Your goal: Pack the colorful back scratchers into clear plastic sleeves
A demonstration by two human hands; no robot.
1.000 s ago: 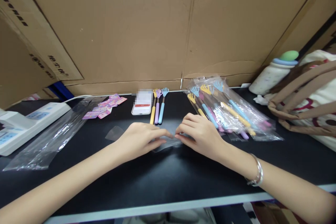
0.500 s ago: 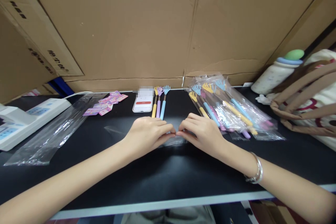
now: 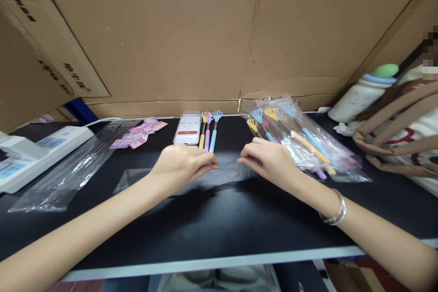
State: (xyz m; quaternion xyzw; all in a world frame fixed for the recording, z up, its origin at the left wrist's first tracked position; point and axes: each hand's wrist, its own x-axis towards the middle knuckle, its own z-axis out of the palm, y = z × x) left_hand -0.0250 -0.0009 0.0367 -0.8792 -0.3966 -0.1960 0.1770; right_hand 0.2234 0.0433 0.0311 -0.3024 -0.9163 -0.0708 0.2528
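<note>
Clear, filmy plastic, the bag [image 3: 219, 174] lies flat on the black tabletop [image 3: 219, 228] between the left hand [image 3: 178, 169] and right hand [image 3: 270, 162], whose fingers pinch its upper edge; it looks weightless, limp and slippery, best gripped at the open mouth.

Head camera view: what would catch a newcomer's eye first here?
Two bare hands meet mid-table, the left hand and right hand pinching a clear plastic bag on the black table. Behind them lie three pastel back scratchers beside a phone, with bagged scratchers piled to the right.
</note>
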